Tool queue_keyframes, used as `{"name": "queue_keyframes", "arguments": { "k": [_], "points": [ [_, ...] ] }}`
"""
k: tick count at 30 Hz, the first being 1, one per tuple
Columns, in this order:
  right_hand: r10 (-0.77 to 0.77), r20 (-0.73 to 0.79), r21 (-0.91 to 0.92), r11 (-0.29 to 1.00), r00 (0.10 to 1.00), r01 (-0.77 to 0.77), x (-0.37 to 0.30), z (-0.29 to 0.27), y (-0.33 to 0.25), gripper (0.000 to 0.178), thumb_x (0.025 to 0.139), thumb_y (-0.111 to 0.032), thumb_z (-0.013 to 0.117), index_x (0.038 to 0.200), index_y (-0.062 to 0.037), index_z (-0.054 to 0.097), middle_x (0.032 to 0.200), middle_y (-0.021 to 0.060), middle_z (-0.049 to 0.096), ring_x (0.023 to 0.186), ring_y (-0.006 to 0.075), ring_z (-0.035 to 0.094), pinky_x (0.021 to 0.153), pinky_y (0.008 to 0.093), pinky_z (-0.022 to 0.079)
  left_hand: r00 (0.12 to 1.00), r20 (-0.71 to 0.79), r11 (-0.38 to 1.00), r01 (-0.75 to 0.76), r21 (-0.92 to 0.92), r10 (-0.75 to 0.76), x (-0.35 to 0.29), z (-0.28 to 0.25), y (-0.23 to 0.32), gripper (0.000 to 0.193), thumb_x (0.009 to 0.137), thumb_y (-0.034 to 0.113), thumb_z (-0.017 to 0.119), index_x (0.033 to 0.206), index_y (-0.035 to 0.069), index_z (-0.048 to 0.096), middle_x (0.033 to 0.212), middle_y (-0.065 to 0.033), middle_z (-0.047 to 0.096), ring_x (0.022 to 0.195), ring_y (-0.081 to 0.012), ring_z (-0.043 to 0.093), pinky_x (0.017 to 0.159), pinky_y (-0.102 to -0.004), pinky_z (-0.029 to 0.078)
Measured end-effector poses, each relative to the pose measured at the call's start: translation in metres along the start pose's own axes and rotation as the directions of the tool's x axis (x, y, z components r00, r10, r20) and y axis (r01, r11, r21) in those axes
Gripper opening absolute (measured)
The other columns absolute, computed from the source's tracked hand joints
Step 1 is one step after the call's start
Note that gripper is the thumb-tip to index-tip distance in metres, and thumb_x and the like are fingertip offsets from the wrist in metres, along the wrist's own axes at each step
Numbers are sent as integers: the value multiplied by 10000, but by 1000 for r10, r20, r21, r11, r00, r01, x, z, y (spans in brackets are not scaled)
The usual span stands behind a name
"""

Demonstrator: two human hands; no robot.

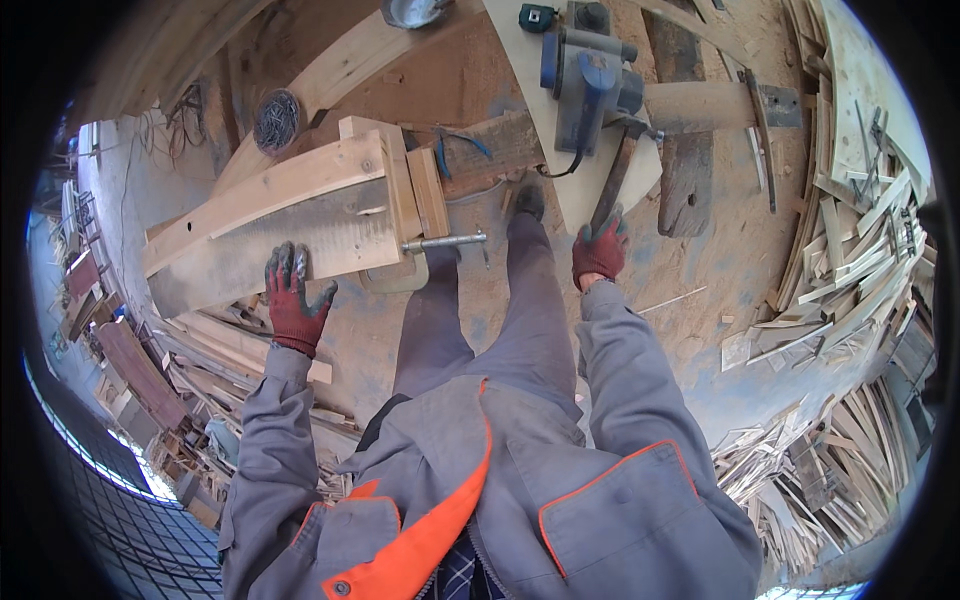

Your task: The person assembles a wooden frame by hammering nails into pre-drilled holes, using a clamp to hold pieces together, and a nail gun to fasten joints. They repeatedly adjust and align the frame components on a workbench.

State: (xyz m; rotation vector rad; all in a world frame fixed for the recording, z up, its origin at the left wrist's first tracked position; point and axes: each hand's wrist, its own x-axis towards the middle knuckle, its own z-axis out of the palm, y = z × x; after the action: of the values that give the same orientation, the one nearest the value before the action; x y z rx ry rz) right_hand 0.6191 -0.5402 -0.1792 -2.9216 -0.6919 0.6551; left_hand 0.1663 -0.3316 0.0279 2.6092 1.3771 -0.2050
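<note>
My left hand [291, 300], in a dark red work glove with grey fingers, rests with fingers spread on the near edge of a wooden board [310, 235]. The board's top is part pale, part weathered grey. A metal C-clamp [445, 241] grips the board's right end, its screw bar pointing right. My right hand [601, 250], gloved alike, is closed round the dark wooden handle of a hammer [615, 180]. The hammer's head lies at the far end, by a pale sheet and a blue-and-grey power tool [590, 90].
Blue-handled pliers [465, 145] lie beyond the clamp. A round container of nails [278, 120] stands on a curved plank at far left. A tape measure [537, 18] sits near the power tool. Scrap wood strips [860, 250] are heaped at right, more wood [135, 365] at left.
</note>
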Motion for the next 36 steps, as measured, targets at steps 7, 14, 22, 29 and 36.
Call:
{"name": "queue_keyframes", "arguments": {
  "k": [7, 14, 22, 29, 36],
  "points": [
    [-564, -367, 436, 598, 739, 673, -54, -115, -128, 641, 880, -299, 761, 1416, -22, 542, 1348, 233, 615, 1203, 444, 610, 966, 502, 538, 968, -59, 969, 245, 42, -242, -5, 24, 28, 948, 800, 411, 858, 1597, 141, 419, 1667, -184, 346, 1533, -453, 300, 1275, -535, 247],
    [-763, -30, 512, 543, 645, 666, -116, -86, -262, 662, 934, -372, 741, 1434, 0, 516, 1291, 275, 655, 1186, 458, 638, 962, 499, 544, 947, -196, 958, 219, -184, -254, -106, 61, 65, 808, 872, 338, 799, 1577, 159, 447, 1641, -161, 393, 1505, -400, 365, 1236, -527, 313],
    [-686, 170, 240, 725, 707, 646, -99, -25, -262, 445, 1058, -421, 578, 1301, -54, 637, 1166, 249, 730, 1087, 422, 703, 908, 483, 559, 649, 361, 395, 723, -567, -670, -331, 236, 88, 510, 872, 353, 784, 1334, 161, 685, 1268, -122, 714, 1107, -327, 704, 931, -431, 571],
    [-578, 383, 601, 748, 720, 282, -87, -44, -269, 508, 1056, -445, 589, 1341, -25, 594, 1079, 116, 681, 943, 209, 696, 809, 356, 578, 431, 606, -8, 811, -585, -669, -441, 373, 195, 357, 860, 280, 791, 1190, 154, 741, 996, -142, 766, 902, -366, 744, 781, -456, 606],
    [-875, 92, 158, 485, 476, 860, -109, -49, -260, 278, 1068, -256, 585, 1215, -24, 544, 1081, 63, 579, 975, 142, 607, 855, 314, 552, 362, 600, -168, 742, -649, -714, -434, 406, 255, 310, 934, 181, 746, 1227, 81, 739, 1034, -154, 778, 946, -309, 762, 846, -381, 601]
  ]
}}
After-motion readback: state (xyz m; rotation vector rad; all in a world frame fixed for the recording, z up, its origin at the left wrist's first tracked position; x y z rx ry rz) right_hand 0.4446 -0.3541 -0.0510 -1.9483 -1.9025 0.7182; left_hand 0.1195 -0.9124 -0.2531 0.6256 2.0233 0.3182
